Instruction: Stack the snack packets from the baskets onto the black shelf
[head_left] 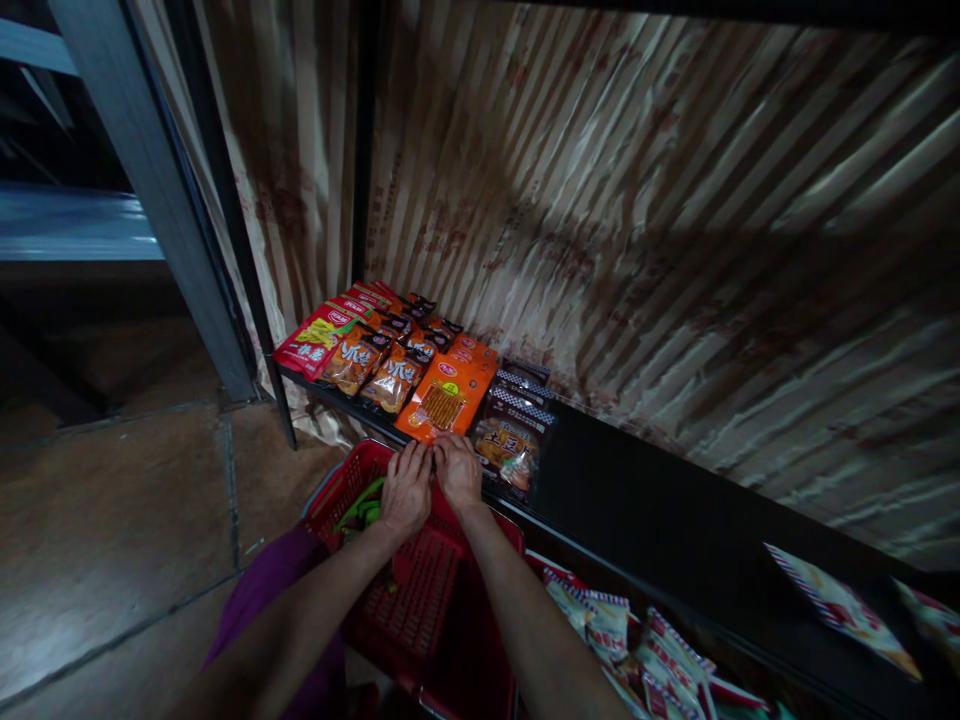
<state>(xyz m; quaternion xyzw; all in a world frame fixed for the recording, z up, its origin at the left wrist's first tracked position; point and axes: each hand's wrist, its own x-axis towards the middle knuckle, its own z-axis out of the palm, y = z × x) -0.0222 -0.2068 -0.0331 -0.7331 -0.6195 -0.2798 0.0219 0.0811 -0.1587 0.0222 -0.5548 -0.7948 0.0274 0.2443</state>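
My left hand (409, 486) and my right hand (458, 470) meet at the front edge of the shelf, fingers curled and close together. Both touch or nearly touch the lower edge of an orange snack bag (445, 396); what lies between the fingertips is hidden. More orange bags lie behind it. Left of it are brown-and-orange snack bags (393, 376) and red-and-green snack bags (319, 338). Dark snack bags (508, 440) with checked tops lie to the right. Under my forearms stands a red basket (420, 590) with something bright green (364, 506) inside.
The black shelf (637, 490) runs to the right, with pale striped packets (844, 610) at its far end. Several white-and-red packets (607, 620) sit low beside the basket. A pleated curtain (600, 200) hangs behind. Metal posts (154, 190) stand at left on the tiled floor (127, 510).
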